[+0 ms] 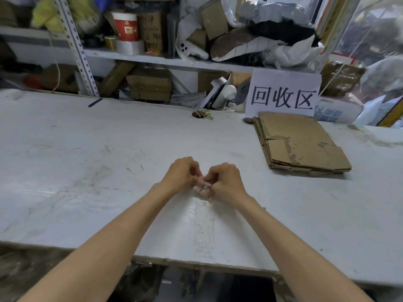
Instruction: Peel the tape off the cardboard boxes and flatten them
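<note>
Left hand (182, 174) & right hand (224, 179) meet over mid table (87, 160), fingers curled, both pinching a crumpled clear tape wad (202, 190) btwn them. Flattened boxes (301, 142) lie stacked far right, just in front of a paper sign (283, 92).

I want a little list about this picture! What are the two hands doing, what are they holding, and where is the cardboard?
left hand: pinches the tape wad
right hand: pinches the same tape wad
tape wad: clear and crumpled, between both hands, over the table
flattened cardboard: stacked flat on the table, to the right of the hands and farther back
sign: white paper with black characters, standing behind the flattened cardboard
</note>
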A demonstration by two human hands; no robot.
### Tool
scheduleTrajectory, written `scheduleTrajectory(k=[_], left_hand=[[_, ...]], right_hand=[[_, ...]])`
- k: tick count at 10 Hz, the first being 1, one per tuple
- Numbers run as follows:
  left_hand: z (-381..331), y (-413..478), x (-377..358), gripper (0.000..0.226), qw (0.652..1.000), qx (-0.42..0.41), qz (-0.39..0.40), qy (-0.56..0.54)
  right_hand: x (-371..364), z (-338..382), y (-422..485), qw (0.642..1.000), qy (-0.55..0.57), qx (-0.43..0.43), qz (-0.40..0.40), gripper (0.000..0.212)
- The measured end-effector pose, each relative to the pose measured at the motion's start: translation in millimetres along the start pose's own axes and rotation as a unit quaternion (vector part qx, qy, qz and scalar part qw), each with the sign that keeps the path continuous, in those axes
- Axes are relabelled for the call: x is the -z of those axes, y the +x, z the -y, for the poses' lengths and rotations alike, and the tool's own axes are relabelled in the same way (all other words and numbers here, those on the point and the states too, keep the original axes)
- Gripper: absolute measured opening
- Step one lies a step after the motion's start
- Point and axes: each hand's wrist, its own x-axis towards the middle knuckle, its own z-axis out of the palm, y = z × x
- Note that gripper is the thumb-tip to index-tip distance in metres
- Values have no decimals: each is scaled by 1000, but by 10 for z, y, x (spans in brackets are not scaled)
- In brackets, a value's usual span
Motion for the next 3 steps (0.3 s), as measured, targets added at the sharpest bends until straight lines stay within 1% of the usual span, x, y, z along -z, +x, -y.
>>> scheduleTrajectory(k=[1, 2, 3], left_hand=[[-107, -182, -79, 28, 997, 4, -65, 31], [-177, -597, -147, 60, 993, -9, -117, 16], [-72, -1311, -160, 41, 989, 1, -149, -16]], right_hand=[[-57, 26, -198, 998, -53, 28, -15, 14], [-31, 23, -339, 1000, -7, -12, -24, 30], [89, 26, -392, 976, 174, -124, 31, 59]])
